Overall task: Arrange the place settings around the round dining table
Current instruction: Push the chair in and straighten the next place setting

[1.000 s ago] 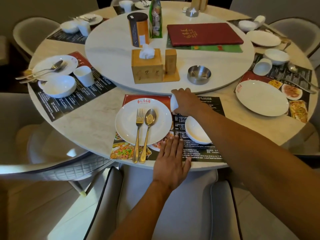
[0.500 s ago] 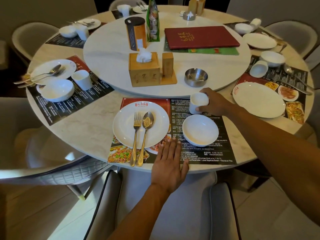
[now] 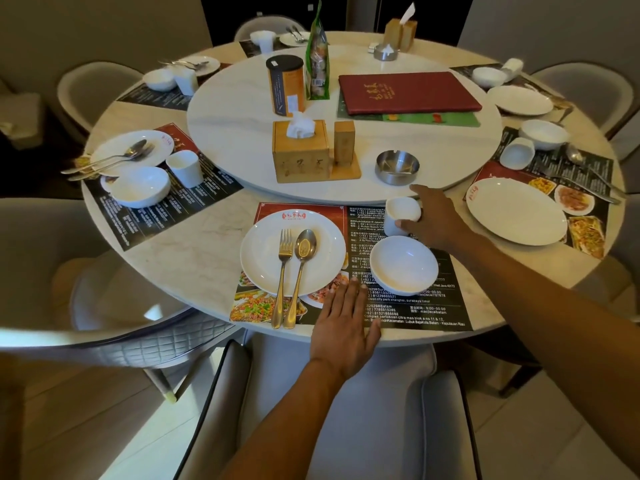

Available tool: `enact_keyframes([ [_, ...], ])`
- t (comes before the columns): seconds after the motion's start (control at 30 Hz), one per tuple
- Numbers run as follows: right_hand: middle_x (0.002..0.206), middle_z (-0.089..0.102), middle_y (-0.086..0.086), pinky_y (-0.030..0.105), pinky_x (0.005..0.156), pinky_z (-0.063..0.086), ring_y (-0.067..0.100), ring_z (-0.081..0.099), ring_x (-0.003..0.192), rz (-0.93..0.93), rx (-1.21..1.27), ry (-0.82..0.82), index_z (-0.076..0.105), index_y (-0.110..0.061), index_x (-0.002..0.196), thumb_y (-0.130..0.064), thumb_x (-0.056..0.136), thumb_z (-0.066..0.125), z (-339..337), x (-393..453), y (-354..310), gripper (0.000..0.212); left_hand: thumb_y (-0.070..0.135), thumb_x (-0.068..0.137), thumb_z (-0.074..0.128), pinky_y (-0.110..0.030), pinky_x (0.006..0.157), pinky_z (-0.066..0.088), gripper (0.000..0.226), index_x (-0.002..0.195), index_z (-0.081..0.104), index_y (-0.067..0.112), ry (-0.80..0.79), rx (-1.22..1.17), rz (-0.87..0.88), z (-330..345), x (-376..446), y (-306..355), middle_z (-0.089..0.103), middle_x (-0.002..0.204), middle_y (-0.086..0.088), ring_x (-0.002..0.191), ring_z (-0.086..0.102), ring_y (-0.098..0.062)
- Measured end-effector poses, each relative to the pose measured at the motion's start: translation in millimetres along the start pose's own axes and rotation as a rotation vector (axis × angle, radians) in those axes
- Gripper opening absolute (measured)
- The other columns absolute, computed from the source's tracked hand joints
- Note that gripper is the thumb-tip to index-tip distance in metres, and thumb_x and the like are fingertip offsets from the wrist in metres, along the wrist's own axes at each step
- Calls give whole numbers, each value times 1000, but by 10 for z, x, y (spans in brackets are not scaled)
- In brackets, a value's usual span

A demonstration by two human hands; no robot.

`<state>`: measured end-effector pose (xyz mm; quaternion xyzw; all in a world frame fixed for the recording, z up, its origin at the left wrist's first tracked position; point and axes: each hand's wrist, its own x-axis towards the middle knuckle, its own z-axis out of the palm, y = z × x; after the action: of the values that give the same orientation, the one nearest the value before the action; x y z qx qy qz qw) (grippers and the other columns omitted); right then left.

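The near place setting lies on a printed placemat (image 3: 408, 306). On it stand a white plate (image 3: 263, 261) bearing a fork (image 3: 283, 271) and a spoon (image 3: 300, 268), a white bowl (image 3: 403, 265), and a small white cup (image 3: 401, 214) upright at the mat's far right. My right hand (image 3: 434, 220) wraps the cup from the right, thumb on its front. My left hand (image 3: 343, 327) rests flat, fingers spread, on the mat's near edge between plate and bowl.
A marble turntable (image 3: 242, 109) holds a wooden tissue box (image 3: 301, 150), steel ashtray (image 3: 396, 167), canister, snack bag and red menu (image 3: 408, 91). Other settings ring the table; the right one (image 3: 516, 209) has its cup lying on its side. A grey chair (image 3: 346, 410) stands right below me.
My right hand carried the cup from beside the plate's upper right across to the mat's far right, above the bowl. My left hand stayed flat on the mat.
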<state>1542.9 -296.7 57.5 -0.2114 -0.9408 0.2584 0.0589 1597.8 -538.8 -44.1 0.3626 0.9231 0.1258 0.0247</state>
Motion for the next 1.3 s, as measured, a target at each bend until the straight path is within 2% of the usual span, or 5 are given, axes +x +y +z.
enact_keyframes([
  [0.13,136,47,11,41,102,39,29,48,120,-105,92,12,47,-20,134,-34,85,68,54,-459,-402,55,52,97,31,-40,122,6,64,150,25,16,-92,-210,71,-269,-143,4,20,159,-5,147,14,-23],
  [0.23,126,54,3,31,92,42,17,52,106,-146,187,-54,55,-22,125,-26,90,62,183,-780,-732,35,39,96,45,-31,108,37,40,133,50,24,109,-363,176,-545,-478,-114,51,136,6,126,44,-10],
  [0.4,119,58,2,30,82,46,14,54,95,-120,256,-233,53,-27,126,-25,93,57,728,-1067,-1157,34,25,91,52,-28,98,42,30,121,54,25,385,-397,-53,-867,-483,-864,58,123,5,113,50,-11],
  [0.67,137,52,5,44,104,33,34,43,120,-21,-78,-160,38,-20,142,-35,94,51,1395,-1141,-1515,52,41,101,30,-43,119,12,53,150,25,23,-55,-127,-30,-736,-84,-1474,26,157,1,146,21,-20],
  [1.3,141,49,7,38,108,33,29,42,128,85,31,-87,43,-14,141,-17,95,51,1482,-1122,-1534,47,49,94,18,-38,119,19,64,148,33,18,-64,-179,54,-642,5,-1680,33,154,-1,144,27,-20],
])
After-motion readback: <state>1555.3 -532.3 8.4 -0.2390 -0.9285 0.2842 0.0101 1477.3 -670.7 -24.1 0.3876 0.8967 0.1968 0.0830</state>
